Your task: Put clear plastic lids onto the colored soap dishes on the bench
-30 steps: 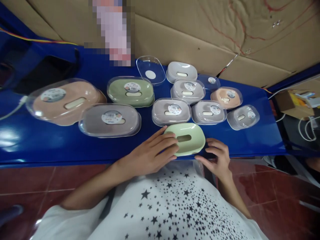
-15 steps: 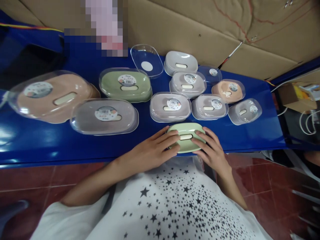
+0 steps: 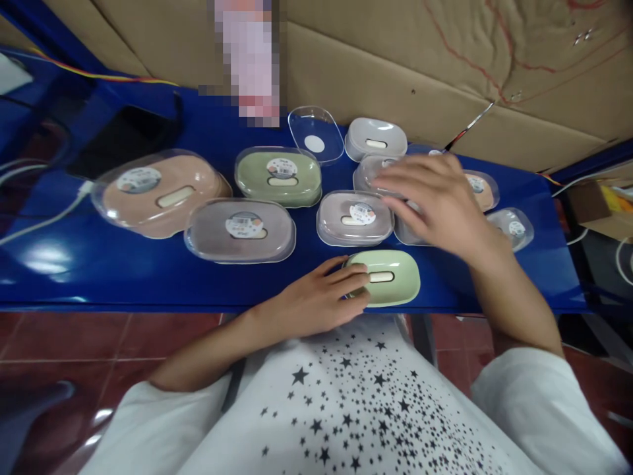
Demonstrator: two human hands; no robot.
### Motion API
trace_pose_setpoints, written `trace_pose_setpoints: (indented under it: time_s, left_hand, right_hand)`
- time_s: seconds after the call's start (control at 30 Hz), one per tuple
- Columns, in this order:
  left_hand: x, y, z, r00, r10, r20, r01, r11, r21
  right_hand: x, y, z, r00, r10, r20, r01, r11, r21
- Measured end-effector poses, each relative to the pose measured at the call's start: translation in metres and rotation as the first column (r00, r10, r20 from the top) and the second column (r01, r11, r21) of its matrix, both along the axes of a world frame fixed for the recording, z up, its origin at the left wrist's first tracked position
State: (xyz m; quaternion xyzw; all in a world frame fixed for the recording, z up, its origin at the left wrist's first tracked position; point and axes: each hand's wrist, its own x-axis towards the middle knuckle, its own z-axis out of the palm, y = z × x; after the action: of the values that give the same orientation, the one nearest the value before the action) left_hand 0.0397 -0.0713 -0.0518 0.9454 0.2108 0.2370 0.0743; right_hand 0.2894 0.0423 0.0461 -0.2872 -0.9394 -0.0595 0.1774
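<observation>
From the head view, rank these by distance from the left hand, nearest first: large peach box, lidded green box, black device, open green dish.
1. Open green dish: touched by the left hand.
2. Lidded green box: ahead, slightly left.
3. Large peach box: farther left.
4. Black device: back left.

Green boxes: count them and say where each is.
2: a lidded green box left of centre, farther back, and an unlidded green box at the front, touched by the left hand. The right hand might hide another.
</observation>
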Motion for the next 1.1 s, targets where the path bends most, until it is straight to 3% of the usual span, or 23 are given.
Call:
trace_pose_setpoints:
  time_s: [0.13, 0.2, 0.27, 0.33, 0.4, 0.43, 0.53, 0.6, 0.67, 0.73, 0.8, 0.97, 1.03, 1.1]
  left_hand:
    - [-0.002, -0.001, 0.002, 1.0, 0.0, 0.013, 0.0, 1.0, 0.004]
    - [-0.003, -0.001, 0.002, 1.0, -0.001, 0.004, 0.0, 1.0, 0.015]
    - [-0.004, -0.001, 0.001, 1.0, 0.008, -0.001, -0.008, 0.999, 0.039]
    - [-0.004, -0.002, 0.001, 1.0, 0.027, 0.005, -0.028, 0.997, 0.071]
    - [-0.004, -0.003, 0.0, 0.999, 0.041, 0.032, -0.044, 0.994, 0.104]
    - [-0.004, -0.004, 0.0, 0.997, 0.045, 0.07, -0.053, 0.991, 0.12]
    - [-0.005, -0.007, 0.0, 0.959, 0.068, 0.277, -0.117, 0.98, 0.163]
    - [-0.006, -0.008, 0.0, 0.908, 0.111, 0.405, -0.186, 0.971, 0.152]
    - [-0.006, -0.009, 0.0, 0.881, 0.16, 0.444, -0.224, 0.97, 0.094]
    - [-0.007, -0.008, -0.001, 0.905, 0.167, 0.391, -0.193, 0.981, 0.028]
    - [-0.007, -0.007, -0.001, 0.942, 0.131, 0.31, -0.134, 0.991, -0.013]
    - [-0.011, -0.005, 0.0, 0.963, 0.098, 0.25, -0.101, 0.995, 0.0]
    - [-0.011, -0.003, 0.003, 0.974, 0.097, 0.204, -0.1, 0.995, 0.008]
    - [-0.011, -0.002, 0.005, 0.984, 0.081, 0.16, -0.081, 0.997, -0.006]
  right_hand:
    - [-0.074, 0.102, -0.021, 0.968, 0.022, 0.252, -0.001, 0.997, -0.082]
    - [-0.095, 0.126, -0.033, 0.952, 0.036, 0.305, 0.01, 0.989, -0.146]
    - [-0.094, 0.128, -0.033, 0.975, 0.033, 0.221, 0.015, 0.977, -0.211]
    - [-0.074, 0.111, -0.024, 0.997, -0.003, 0.077, 0.021, 0.971, -0.239]
    - [-0.042, 0.076, -0.01, 0.997, -0.053, -0.058, 0.036, 0.962, -0.27]
    - [-0.025, 0.054, -0.005, 0.968, -0.116, -0.225, 0.024, 0.928, -0.373]
    - [0.02, -0.022, -0.006, 0.746, -0.315, -0.587, -0.205, 0.729, -0.653]
    - [0.039, -0.07, -0.02, 0.637, -0.439, -0.634, -0.313, 0.604, -0.733]
    - [0.048, -0.108, -0.04, 0.613, -0.492, -0.618, -0.337, 0.545, -0.768]
    - [0.049, -0.131, -0.059, 0.628, -0.495, -0.601, -0.303, 0.555, -0.774]
    - [0.045, -0.142, -0.074, 0.638, -0.507, -0.58, -0.217, 0.604, -0.767]
    - [0.037, -0.149, -0.088, 0.499, -0.626, -0.599, 0.212, 0.758, -0.617]
    - [0.039, -0.15, -0.09, 0.591, -0.55, -0.591, 0.287, 0.827, -0.483]
    - [0.043, -0.15, -0.093, 0.788, -0.409, -0.46, 0.225, 0.887, -0.403]
